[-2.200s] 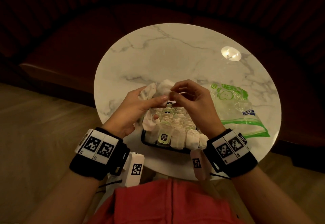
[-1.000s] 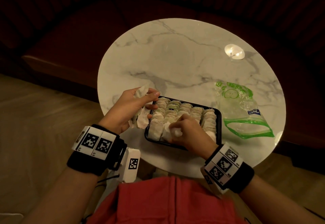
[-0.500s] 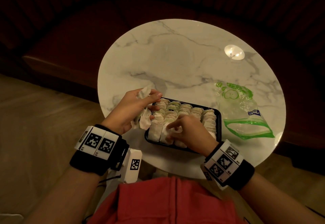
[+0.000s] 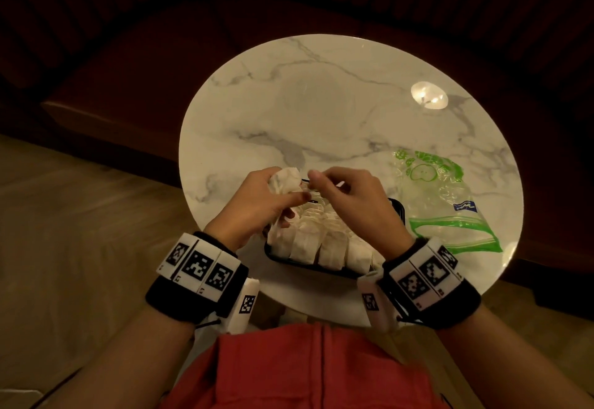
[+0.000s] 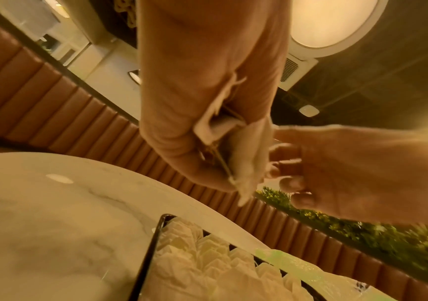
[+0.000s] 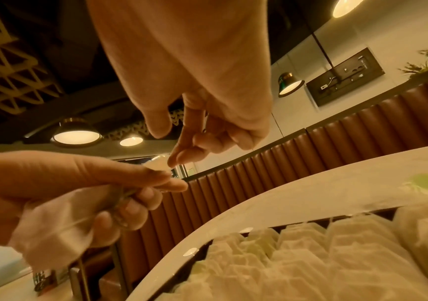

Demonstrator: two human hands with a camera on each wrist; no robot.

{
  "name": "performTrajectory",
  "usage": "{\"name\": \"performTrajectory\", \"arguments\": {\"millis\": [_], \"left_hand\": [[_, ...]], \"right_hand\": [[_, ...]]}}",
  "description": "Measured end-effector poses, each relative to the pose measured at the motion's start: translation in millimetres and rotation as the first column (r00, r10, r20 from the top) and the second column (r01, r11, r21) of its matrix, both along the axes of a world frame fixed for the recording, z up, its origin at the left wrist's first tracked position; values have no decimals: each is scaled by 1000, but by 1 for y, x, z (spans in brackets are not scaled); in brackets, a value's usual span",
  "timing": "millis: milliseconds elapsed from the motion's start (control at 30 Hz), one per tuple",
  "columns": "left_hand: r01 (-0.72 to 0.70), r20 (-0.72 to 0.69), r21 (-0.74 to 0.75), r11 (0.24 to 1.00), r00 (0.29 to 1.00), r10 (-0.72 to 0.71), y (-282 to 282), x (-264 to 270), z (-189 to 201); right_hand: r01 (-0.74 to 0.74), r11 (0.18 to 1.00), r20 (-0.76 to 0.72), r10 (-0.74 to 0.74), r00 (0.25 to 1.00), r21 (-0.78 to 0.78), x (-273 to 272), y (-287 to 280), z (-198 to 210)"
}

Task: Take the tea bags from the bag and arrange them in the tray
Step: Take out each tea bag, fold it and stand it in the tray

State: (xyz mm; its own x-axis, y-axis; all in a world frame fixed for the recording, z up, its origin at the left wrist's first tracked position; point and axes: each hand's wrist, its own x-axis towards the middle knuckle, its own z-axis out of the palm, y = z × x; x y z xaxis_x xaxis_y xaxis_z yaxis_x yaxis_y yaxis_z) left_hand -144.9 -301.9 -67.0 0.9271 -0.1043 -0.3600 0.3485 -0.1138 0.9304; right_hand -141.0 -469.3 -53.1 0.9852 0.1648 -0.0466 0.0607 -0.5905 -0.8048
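My left hand (image 4: 291,191) grips a bunch of white tea bags (image 4: 284,182) above the tray's far left corner. My right hand (image 4: 316,177) meets it from the right, and its thumb and forefinger pinch the edge of one tea bag (image 6: 158,162) in that bunch. Below both hands lies the black tray (image 4: 273,256), packed with upright rows of tea bags (image 4: 321,244). In the left wrist view the bunch (image 5: 243,154) sticks out of my fist. The clear zip bag (image 4: 450,203) with green print lies flat to the right of the tray, its mouth open.
The round marble table (image 4: 321,113) has bare surface beyond the tray. A lamp's reflection (image 4: 429,95) shows at its far right. A dark padded bench (image 4: 128,65) curves behind the table, and my red-clothed lap (image 4: 305,370) is below the near edge.
My right hand has left the tray's near row, where it was pressing a tea bag down, and has risen to the bunch. My left hand has lifted slightly with the bunch.
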Motion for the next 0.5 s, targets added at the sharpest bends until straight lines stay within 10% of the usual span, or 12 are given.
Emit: {"name": "performTrajectory", "arguments": {"millis": [500], "left_hand": [[-18, 44, -130, 991, 999, 24, 8, -2, 2]], "right_hand": [[39, 918, -128, 13, 992, 394, 15, -8, 6]]}}
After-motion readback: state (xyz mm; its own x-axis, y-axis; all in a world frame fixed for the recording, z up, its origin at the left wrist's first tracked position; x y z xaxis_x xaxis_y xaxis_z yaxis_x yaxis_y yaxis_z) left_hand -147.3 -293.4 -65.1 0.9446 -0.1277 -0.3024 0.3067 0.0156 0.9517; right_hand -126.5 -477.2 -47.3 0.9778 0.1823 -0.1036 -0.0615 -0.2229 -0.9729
